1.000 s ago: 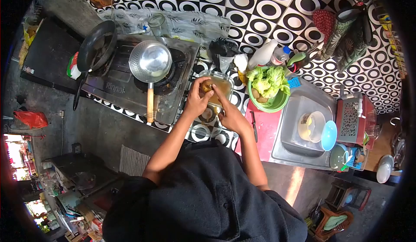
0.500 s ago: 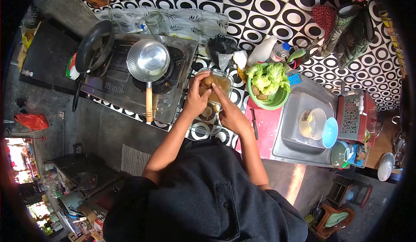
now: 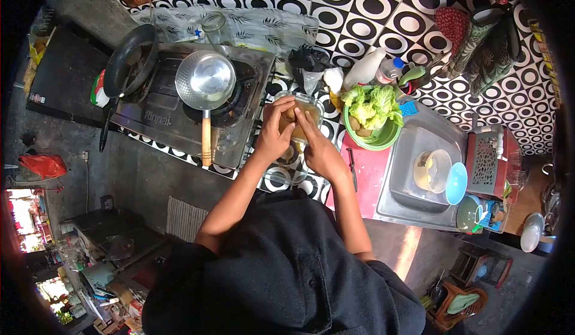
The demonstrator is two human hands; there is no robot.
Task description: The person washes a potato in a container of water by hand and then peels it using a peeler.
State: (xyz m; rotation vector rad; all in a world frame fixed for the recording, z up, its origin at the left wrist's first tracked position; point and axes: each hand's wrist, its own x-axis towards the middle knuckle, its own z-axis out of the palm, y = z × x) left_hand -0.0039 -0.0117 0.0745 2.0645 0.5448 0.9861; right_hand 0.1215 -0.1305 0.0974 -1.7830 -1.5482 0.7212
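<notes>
Both my hands meet over a clear glass dish [image 3: 319, 125] of brownish liquid. Between their fingers is a small round brown potato [image 3: 290, 114], partly hidden. My left hand [image 3: 275, 134] curls around its left side. My right hand [image 3: 324, 155] presses on it from the right, index finger extended. A second clear glass container [image 3: 280, 179] sits closer to my body, below my hands; its contents are hard to make out. To the right, a green bowl [image 3: 383, 144] holds leafy lettuce [image 3: 372, 104] and several brown potatoes [image 3: 359, 128].
On the left, a silver saucepan [image 3: 205, 80] rests on the gas stove [image 3: 157, 118] beside a black frying pan [image 3: 127, 65]. A knife [image 3: 352, 170] lies on the red cutting board [image 3: 372, 182]. The metal sink [image 3: 402, 194] holds a clear tub [image 3: 430, 173] and a blue bowl [image 3: 456, 183].
The potato has dropped slightly lower between my hands, and my fingers cover more of it. My right fingers have shifted a little over it. The view has tilted slightly.
</notes>
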